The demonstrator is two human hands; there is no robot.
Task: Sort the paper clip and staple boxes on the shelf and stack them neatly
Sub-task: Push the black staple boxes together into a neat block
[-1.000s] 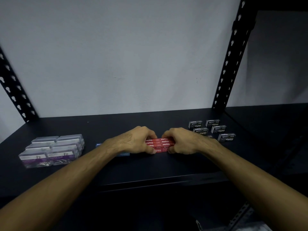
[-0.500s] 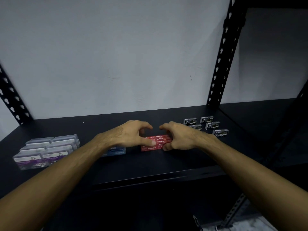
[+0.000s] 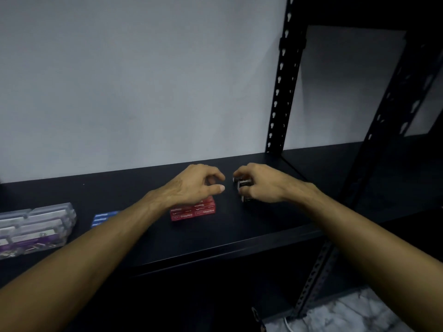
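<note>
R hand on the black staple boxes, L hand coming in empty

R hand (image 3: 266,184) curls its fingers round the black staple boxes (image 3: 245,183) at the shelf (image 3: 251,233) back-right; L hand (image 3: 195,185) hovers loosely curled, gripping nothing, above the red staple boxes (image 3: 193,211). Blue boxes (image 3: 103,218) and clear paper clip boxes (image 3: 33,230) sit further left. Tip: bring L in opposite R, squeeze the black grp square from both sides w/ even pressure, keep edges flush, clear of the red stack.
</note>
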